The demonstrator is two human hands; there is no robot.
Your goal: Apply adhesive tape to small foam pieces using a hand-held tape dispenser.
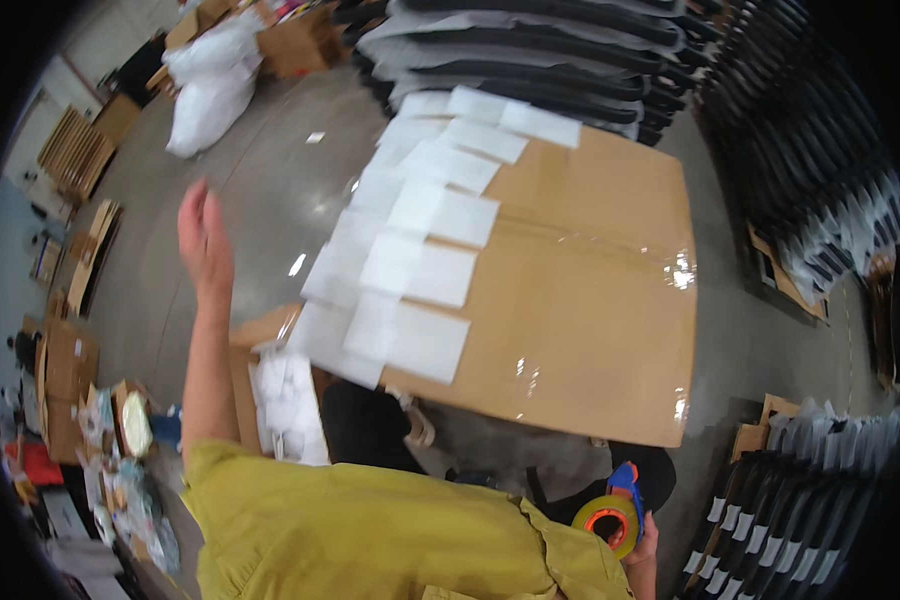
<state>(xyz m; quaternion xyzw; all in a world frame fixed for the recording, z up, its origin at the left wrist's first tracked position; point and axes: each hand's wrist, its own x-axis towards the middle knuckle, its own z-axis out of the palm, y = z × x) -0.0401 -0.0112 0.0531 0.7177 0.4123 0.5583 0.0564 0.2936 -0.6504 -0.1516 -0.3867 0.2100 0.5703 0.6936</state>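
My left arm reaches out to the left, and my left hand [206, 245] is raised over the floor with its fingers stretched out and nothing visible in it. Low at the right, my right hand [646, 540] grips a tape dispenser [627, 482] with a blue-and-orange body and a roll of yellowish tape. In front of me lies a large brown cardboard box [590, 300] with shiny tape on its edges. Overlapping rows of white rectangular sheets [425, 270] cover its left part, some jutting past its left edge. Neither hand touches the box.
An open carton of white pieces [288, 405] stands beside my left side. Stacked black curved parts with white wrapping [530, 45] rise beyond the box; more racks of dark parts [800, 500] stand at right. A white bag [215, 85] and cartons [70, 360] sit at left.
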